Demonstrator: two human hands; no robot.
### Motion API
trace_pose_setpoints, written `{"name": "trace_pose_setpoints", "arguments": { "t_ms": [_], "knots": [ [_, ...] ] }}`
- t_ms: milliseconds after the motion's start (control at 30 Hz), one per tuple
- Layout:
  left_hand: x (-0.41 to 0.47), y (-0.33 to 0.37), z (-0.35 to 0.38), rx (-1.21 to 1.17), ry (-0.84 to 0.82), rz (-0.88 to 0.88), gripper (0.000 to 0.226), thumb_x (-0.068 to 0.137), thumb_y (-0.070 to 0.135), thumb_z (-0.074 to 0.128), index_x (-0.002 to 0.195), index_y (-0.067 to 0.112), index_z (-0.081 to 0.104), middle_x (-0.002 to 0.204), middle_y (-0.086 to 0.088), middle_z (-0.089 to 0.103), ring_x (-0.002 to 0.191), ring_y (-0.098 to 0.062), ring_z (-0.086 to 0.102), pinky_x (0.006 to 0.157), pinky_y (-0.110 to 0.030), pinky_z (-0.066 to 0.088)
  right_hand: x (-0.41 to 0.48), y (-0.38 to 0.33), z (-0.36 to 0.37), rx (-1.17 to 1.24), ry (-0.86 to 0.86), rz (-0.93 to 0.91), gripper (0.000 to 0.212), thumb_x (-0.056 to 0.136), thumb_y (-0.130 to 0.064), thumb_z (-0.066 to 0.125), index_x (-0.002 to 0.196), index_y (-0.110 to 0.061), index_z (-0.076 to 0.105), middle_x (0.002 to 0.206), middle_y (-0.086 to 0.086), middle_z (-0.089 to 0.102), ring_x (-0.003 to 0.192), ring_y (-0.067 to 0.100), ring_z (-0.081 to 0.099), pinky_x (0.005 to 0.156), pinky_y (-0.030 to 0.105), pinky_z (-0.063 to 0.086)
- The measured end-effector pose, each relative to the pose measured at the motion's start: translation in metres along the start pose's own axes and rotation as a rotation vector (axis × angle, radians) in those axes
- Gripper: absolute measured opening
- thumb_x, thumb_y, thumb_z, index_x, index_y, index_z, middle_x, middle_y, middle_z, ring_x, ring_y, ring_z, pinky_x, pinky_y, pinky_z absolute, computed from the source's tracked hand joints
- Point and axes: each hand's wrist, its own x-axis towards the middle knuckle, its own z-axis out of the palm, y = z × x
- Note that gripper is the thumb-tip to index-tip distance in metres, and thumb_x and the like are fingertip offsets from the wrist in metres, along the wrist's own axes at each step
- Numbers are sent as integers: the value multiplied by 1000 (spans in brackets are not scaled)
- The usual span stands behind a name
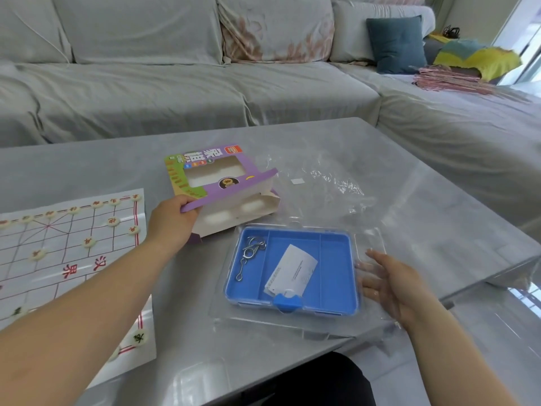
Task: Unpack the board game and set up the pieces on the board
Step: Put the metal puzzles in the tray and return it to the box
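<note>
A white paper board (67, 259) with a red grid lies at the table's left, with several cream round pieces (89, 242) standing on its lines. The purple game box (216, 183) lies open in the middle of the table. My left hand (172, 224) grips its near purple flap between thumb and fingers. My right hand (392, 282) rests with straight fingers on the clear lid beside a blue compartment tray (336, 271). In the tray lie a metal wire puzzle (248, 253) and a white paper slip (292, 269).
A crumpled clear plastic bag (330, 183) lies behind the tray on the grey table (409, 200). A grey sofa (175, 83) runs along the far side and right, with a teal cushion (395, 43) and pink hangers (456, 80) on it.
</note>
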Motion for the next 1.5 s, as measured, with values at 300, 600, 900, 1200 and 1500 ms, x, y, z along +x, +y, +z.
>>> {"name": "trace_pose_setpoints", "arguments": {
  "t_ms": [300, 600, 900, 1200, 1500],
  "knots": [
    [-12, 5, -2, -6, -34, 16, 23, 92, 13, 50, 106, 1, 64, 106, -19, 62, 87, -29, 49, 71, -25, 31, -12, -9, 4, 90, -34, -28, 15, 96, -18, 41, 106, -9, 48, 87, 10, 61, 45, 16, 64, 40, 22, 51],
    [-16, 0, -4, 11, -77, -27, 23, 93, 14, 47, 103, 0, 63, 90, -20, 59, 78, -31, 47, 69, -28, 32, -15, -1, 15, 122, 115, 42, 36, 99, -20, 34, 68, -6, 47, 53, 11, 60, 27, 12, 54, 28, 19, 41],
    [-13, -4, 4, -1, -170, -15, 23, 91, 12, 51, 103, -4, 62, 96, -20, 60, 85, -25, 48, 74, -31, 37, 2, 10, 24, 205, 180, 4, 15, 98, -21, 34, 95, -10, 44, 84, 5, 62, 37, 12, 60, 37, 25, 49],
    [-11, -5, 19, 224, -158, 24, 20, 80, 9, 64, 99, 2, 58, 104, -13, 60, 82, -20, 44, 66, -23, 28, 3, 10, 26, 189, 188, -66, 21, 99, -19, 33, 117, -11, 40, 80, 4, 60, 35, 10, 58, 32, 20, 46],
    [8, -7, 6, 428, -380, 117, 45, 70, 8, 73, 112, 6, 56, 117, -15, 49, 108, -30, 45, 85, -26, 36, 12, 14, 22, 215, 198, -64, 34, 98, -20, 36, 127, -3, 39, 79, 4, 60, 35, 9, 59, 35, 19, 48]
  ]
}}
